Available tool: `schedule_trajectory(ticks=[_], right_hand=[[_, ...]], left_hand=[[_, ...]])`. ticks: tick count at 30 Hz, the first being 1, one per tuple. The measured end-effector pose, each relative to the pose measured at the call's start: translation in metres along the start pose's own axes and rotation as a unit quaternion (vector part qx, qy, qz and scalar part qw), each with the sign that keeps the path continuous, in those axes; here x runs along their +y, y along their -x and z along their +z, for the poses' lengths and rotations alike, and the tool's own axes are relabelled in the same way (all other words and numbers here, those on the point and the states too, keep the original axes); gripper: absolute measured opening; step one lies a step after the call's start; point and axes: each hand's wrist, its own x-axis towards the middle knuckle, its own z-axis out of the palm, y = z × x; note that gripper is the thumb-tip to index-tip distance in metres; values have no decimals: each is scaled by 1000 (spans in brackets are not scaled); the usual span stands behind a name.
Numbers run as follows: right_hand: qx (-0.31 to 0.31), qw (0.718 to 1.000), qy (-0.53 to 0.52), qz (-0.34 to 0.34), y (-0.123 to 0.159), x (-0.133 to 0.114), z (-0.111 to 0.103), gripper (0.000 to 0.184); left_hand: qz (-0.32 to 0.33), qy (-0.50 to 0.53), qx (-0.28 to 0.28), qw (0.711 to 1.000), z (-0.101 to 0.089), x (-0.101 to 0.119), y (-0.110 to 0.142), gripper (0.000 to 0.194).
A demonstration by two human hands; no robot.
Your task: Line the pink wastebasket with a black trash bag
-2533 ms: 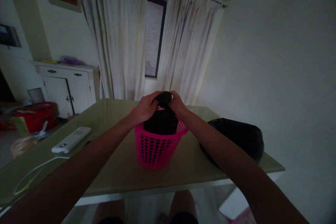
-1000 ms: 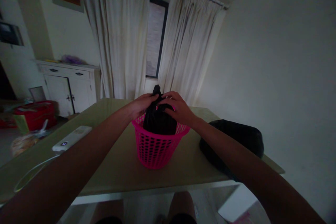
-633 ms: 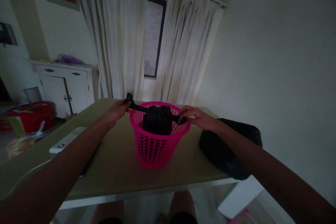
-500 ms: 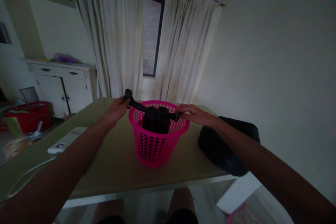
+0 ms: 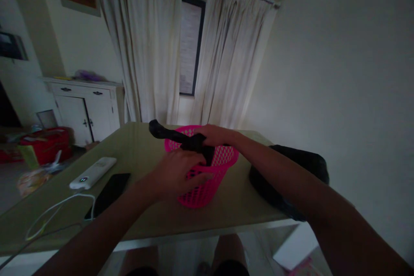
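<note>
A pink perforated plastic basket stands on the table in front of me. Inside it sits a black bundle that looks like a plastic bag, with one twisted end sticking out over the left rim. My right hand reaches over the far side with its fingers bent onto the bundle's top. My left hand lies at the near left rim against the bundle, thumb spread away from the fingers. Some fingertips of both hands are hidden.
On the table's left lie a white power bank, a black phone and a white cable. A black bag-like object rests at the right edge. A white cabinet and a red bag are beyond.
My left hand has let go of the twisted end and moved down to the near rim. My right hand has shifted left onto the bundle's top. The view has turned slightly left.
</note>
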Motion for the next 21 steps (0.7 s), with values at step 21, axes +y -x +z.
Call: schedule_trajectory(ticks=[21], right_hand=[[462,750,-183,437,88,107,18,31]], left_hand=[[-50,-152,-69,985,9,6,1,39]])
